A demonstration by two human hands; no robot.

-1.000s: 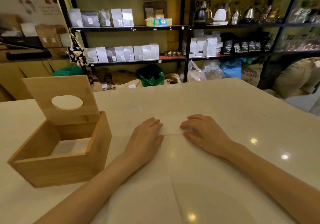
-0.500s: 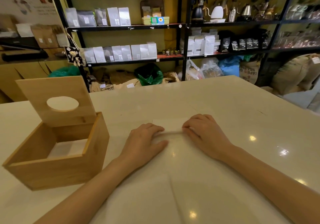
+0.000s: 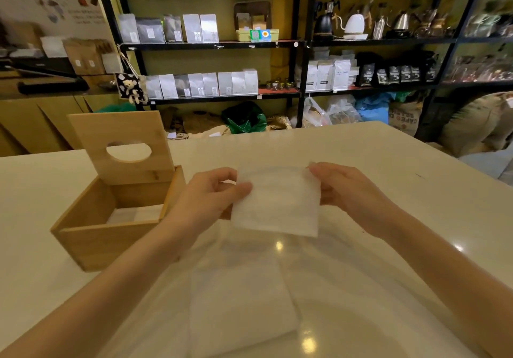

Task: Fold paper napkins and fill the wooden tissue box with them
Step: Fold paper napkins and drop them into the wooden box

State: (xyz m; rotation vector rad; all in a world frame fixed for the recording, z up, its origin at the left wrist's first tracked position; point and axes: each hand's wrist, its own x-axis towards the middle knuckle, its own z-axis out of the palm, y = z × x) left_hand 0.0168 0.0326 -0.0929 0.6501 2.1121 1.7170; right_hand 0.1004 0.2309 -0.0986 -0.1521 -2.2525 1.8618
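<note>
Both hands, left hand [image 3: 205, 199] and right hand [image 3: 347, 191], pinch a folded white paper napkin [image 3: 276, 202] above the glossy cream tabletop [image 3: 388, 163], beside the open wooden tissue box [image 3: 111, 235] near its left edge; far sack reads "CAFE".

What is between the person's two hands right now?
In the head view, a folded white napkin spans between the left hand and right hand, pinched by both and lifted off the table.

I see both hands have lifted the folded napkin [image 3: 274, 202] off the table [image 3: 388, 163]; left hand [image 3: 205, 199] and right hand [image 3: 352, 191] now pinch its sides.
</note>
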